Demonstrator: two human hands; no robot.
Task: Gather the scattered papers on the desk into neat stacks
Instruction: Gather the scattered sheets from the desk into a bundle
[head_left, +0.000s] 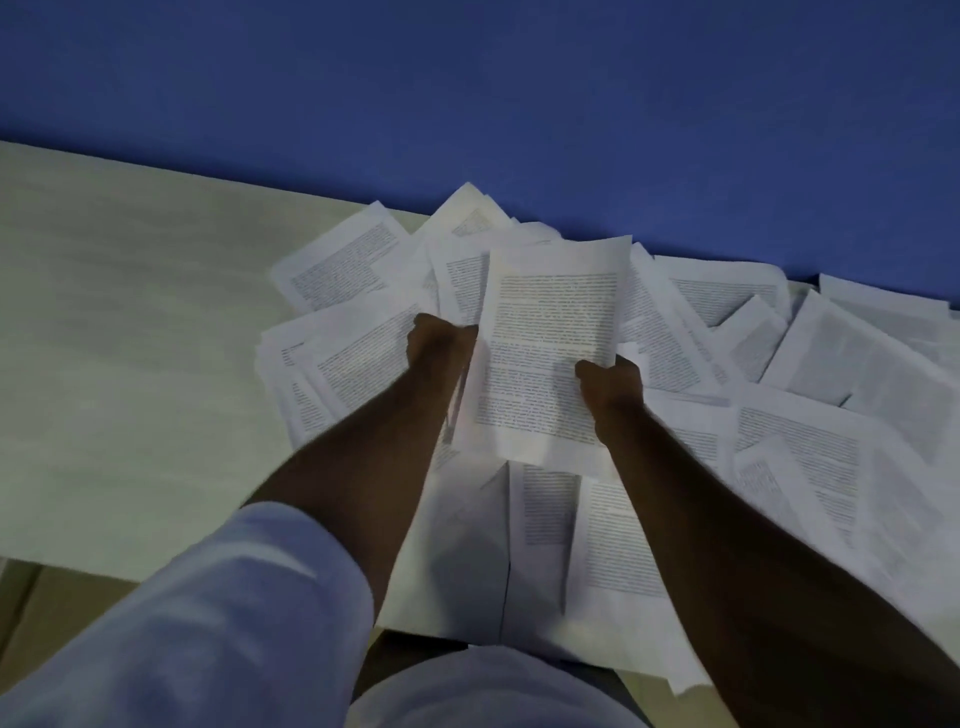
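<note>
A printed sheet (545, 338), perhaps the top of a thin bundle, is held up above the desk. My left hand (439, 345) grips its left edge and my right hand (613, 387) pinches its lower right edge. Beneath and around it, several white printed pages (800, 447) lie scattered and overlapping across the middle and right of the desk (130, 338). More pages (337, 270) fan out towards the back, and some (597, 545) lie between my forearms and hang over the near edge.
A blue wall (467, 104) rises directly behind the desk's far edge. The pale wood-grain desktop shows bare on the left. My white sleeve (208, 623) covers the lower left; the desk's near edge runs under it.
</note>
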